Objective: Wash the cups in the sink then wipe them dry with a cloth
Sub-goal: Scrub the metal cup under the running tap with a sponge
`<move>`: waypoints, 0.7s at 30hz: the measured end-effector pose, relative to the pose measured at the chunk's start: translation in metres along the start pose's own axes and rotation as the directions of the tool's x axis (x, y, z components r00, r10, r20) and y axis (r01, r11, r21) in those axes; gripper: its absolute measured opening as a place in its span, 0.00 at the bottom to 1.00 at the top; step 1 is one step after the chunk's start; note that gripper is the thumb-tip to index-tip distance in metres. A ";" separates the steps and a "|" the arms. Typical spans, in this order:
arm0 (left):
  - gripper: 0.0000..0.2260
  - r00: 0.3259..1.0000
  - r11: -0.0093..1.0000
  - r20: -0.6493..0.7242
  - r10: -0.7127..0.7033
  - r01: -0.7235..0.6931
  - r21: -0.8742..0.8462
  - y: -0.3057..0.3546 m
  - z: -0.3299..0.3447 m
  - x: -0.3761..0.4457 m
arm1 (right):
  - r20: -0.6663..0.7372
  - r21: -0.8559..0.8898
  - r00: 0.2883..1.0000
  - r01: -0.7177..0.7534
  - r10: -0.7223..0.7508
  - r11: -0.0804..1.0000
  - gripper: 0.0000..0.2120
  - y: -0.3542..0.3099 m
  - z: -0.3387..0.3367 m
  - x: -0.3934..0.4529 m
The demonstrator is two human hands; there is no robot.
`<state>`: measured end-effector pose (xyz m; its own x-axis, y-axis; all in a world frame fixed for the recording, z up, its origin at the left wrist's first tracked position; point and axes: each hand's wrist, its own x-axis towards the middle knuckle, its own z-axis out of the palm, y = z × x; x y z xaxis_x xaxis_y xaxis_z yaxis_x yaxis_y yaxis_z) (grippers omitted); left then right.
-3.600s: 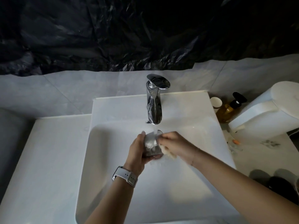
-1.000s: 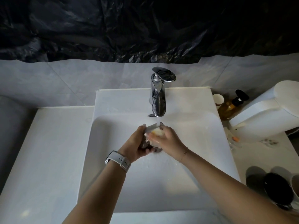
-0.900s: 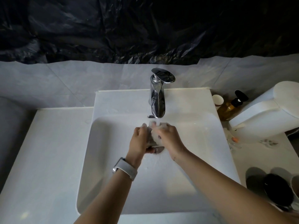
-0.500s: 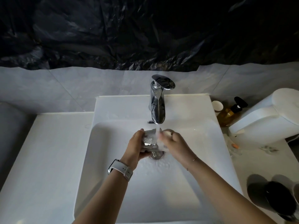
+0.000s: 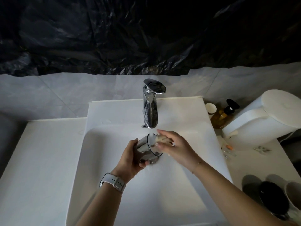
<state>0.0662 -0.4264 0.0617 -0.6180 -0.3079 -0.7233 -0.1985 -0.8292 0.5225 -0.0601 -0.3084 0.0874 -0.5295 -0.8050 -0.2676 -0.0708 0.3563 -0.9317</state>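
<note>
A shiny metal cup (image 5: 145,148) lies tilted on its side over the white sink (image 5: 101,160), its mouth facing right under the running chrome tap (image 5: 150,108). My left hand (image 5: 130,158), with a white watch on the wrist, grips the cup's body from the left. My right hand (image 5: 175,146) holds a pale sponge (image 5: 162,139) at the cup's rim, where the water stream falls. Several more cups (image 5: 271,197) stand at the right edge of the counter, one of them dark.
An amber pump bottle (image 5: 224,115) and a small paper cup (image 5: 210,108) stand right of the tap. A large white appliance (image 5: 267,116) fills the back right. Small bits lie on the right counter (image 5: 257,162). A white counter (image 5: 40,160) lies left of the sink.
The cup has been turned so its mouth faces right and shows more fully. My right hand has pulled the sponge back from the cup to its rim under the water.
</note>
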 end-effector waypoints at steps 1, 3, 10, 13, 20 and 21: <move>0.21 1.000 1.000 0.029 0.007 -0.007 0.020 -0.001 0.001 -0.002 | 0.005 -0.071 0.999 -0.042 0.042 0.997 0.25 0.001 0.002 0.001; 0.22 0.997 0.997 0.071 0.040 -0.045 0.070 -0.002 0.006 -0.003 | -0.027 -0.245 0.999 -0.046 0.041 0.968 0.22 0.000 0.010 0.004; 0.20 0.992 0.973 0.043 0.119 -0.125 0.192 0.003 0.003 -0.001 | -0.087 -0.754 0.989 0.015 -0.121 0.657 0.19 -0.012 0.014 0.023; 0.21 0.979 0.954 -0.058 0.196 -0.176 0.244 0.002 -0.002 0.000 | -0.092 -0.260 0.968 -0.249 0.233 0.933 0.18 -0.006 0.026 0.012; 0.16 0.980 0.962 -0.148 0.130 -0.088 0.260 -0.008 -0.011 0.000 | 0.155 -0.075 0.859 -0.482 0.488 0.873 0.10 0.002 0.017 0.009; 0.16 0.988 0.965 -0.132 0.078 -0.042 0.257 -0.005 -0.012 0.000 | 0.071 -0.269 0.924 -0.344 0.375 0.900 0.11 0.001 0.015 0.016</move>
<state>0.0761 -0.4276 0.0539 -0.5259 -0.4307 -0.7334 -0.3611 -0.6677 0.6510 -0.0554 -0.3277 0.0783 -0.4558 -0.6443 -0.6141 -0.1086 0.7251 -0.6801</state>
